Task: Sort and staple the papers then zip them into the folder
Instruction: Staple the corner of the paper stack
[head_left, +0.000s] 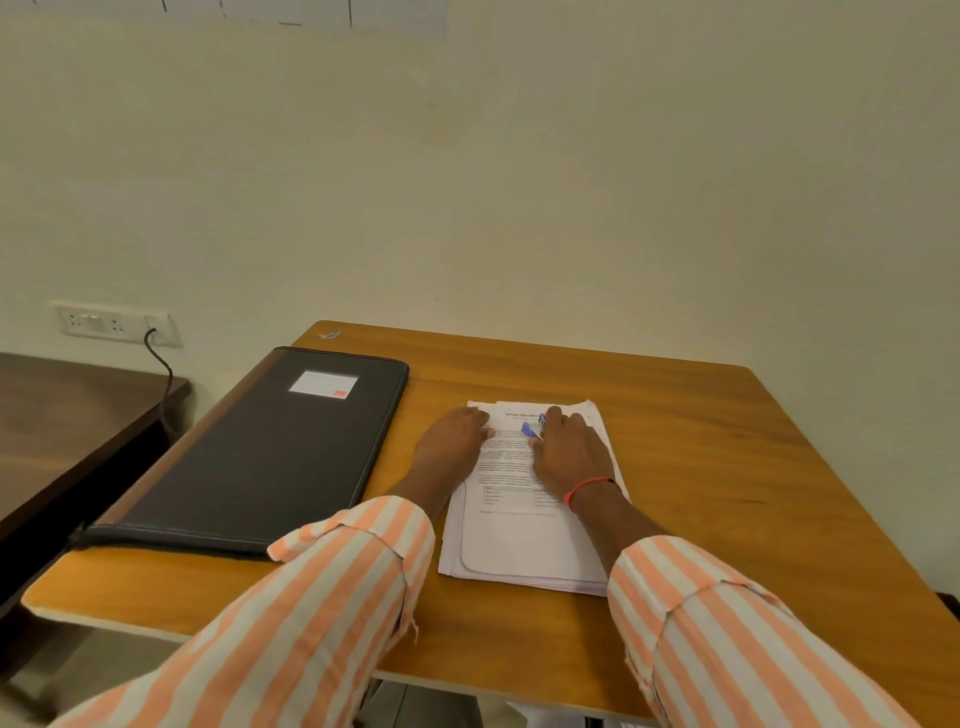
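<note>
A stack of white printed papers (524, 540) lies on the wooden table (701, 467), a little right of centre. My left hand (452, 441) rests on the stack's upper left edge with the fingers laid flat. My right hand (569, 452) is on the upper part of the stack and grips a small blue stapler (535, 428), which shows only partly under the fingers. A black zip folder (270, 457) with a white label lies closed on the table's left side, apart from the papers.
A dark wooden desk (67, 415) stands lower at the left, with a wall socket (114, 322) and a black cable above it. A cream wall runs close behind the table. A small scrap (330, 335) lies at the table's far left corner.
</note>
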